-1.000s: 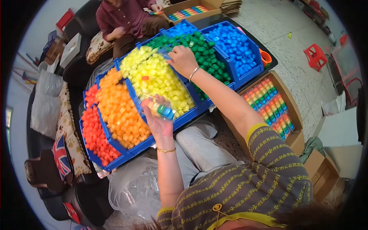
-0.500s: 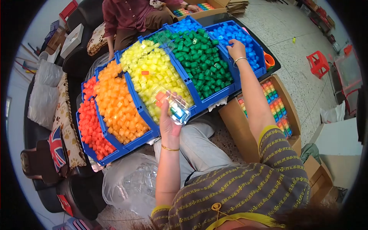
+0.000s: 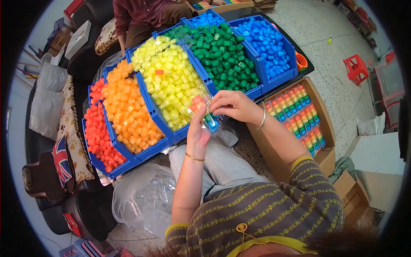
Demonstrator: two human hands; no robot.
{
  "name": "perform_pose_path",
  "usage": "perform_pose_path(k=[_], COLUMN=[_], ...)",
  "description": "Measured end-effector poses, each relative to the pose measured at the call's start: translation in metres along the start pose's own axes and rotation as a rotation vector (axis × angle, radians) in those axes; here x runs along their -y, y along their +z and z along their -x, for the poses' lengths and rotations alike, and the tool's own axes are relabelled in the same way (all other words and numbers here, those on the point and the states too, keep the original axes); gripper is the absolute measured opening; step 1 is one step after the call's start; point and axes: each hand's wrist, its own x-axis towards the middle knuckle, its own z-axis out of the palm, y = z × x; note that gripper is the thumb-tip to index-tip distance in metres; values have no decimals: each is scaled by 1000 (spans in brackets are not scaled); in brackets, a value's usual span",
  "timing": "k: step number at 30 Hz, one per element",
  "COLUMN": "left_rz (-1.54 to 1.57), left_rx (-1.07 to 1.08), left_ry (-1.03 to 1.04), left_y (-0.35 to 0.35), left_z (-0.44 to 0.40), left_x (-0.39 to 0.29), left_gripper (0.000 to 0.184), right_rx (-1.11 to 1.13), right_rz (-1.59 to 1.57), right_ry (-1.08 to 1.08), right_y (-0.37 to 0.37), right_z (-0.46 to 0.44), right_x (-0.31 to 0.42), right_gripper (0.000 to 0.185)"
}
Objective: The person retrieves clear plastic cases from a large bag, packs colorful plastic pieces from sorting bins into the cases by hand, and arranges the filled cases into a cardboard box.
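Observation:
My left hand (image 3: 198, 130) is closed around a clear plastic case (image 3: 210, 121) with coloured pieces inside, red at its upper end and green and blue lower down. My right hand (image 3: 233, 106) touches the case from the right, its fingers pinched; what they hold, if anything, is hidden. Both hands are above the front edge of the blue bins, which hold red pieces (image 3: 100, 137), orange pieces (image 3: 128, 111), yellow pieces (image 3: 171, 85), green pieces (image 3: 227, 62) and blue pieces (image 3: 267, 49). One red piece (image 3: 159, 72) lies on the yellow ones.
A cardboard box (image 3: 327, 128) with rows of multicoloured sets stands at the right. A clear plastic bag (image 3: 145, 199) is below the bins. Another person (image 3: 143, 17) sits behind the bins. A red stool (image 3: 356, 69) stands on the floor.
My right hand has come back from the blue pieces to the case in my left hand. The co-worker's hand has shifted at the far box.

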Motion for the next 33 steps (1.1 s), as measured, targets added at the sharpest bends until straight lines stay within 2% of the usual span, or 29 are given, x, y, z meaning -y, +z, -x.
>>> perform_pose_path(k=[3, 5, 6, 7, 9, 10, 11, 13, 15, 18, 21, 23, 25, 27, 29, 30, 33], left_rz=[81, 101, 120, 121, 108, 119, 118, 109, 113, 187, 128, 30, 43, 0, 20, 9, -10], left_rx=[6, 32, 57, 59, 111, 98, 95, 100, 103, 125, 145, 94, 110, 79, 74, 49, -10], left_ry=[31, 15, -2, 1, 39, 23, 22, 80, 99, 127, 119, 115, 107, 84, 87, 104, 152], left_y=[-1, 1, 1, 0, -3, -4, -4, -4, 3, 0, -15, -18, -17, -15, -9, -11, -21], left_z=[0, 2, 2, 3, 4, 4, 5, 7, 13, 15, 12, 10, 10, 11, 16, 18, 28], left_x=[5, 2, 0, -2, -6, -8, -8, -10, -12, -11, -11, -11, -11, -12, -14, -16, -25], left_gripper=[40, 41, 42, 42, 45, 46, 46, 45, 46, 49, 52, 52, 52, 51, 50, 49, 45], right_rx=[-54, -216, -213, -212, -230, -140, -229, -519, -738, -685, -777, -747, -537, -277, -77, -63, -7], right_rz=[-32, -62, 134, 134, 339, 274, 215, 432, 660, 546, 559, 417, 43, -113, 65, 143, 186], right_ry=[-6, 153, 3, 1, -172, -147, -138, -151, -36, 190, 113, 221, 136, 179, 20, -86, -146], right_y=[7, 20, 19, 18, 15, 11, 9, -12, -38, -56, -58, -48, -23, 7, 24, 32, 34], right_z=[-2, 1, 0, 0, 1, 2, 0, -14, -25, -35, -36, -33, -31, -28, -25, -26, -39], right_x=[-1, 9, 8, 10, 15, 4, -1, -32, -74, -101, -112, -71, -47, -8, 4, 5, 5], right_gripper=[9, 7, 9, 9, 11, 12, 10, 11, 19, 31, 26, 21, 18, 13, 11, 10, 9])
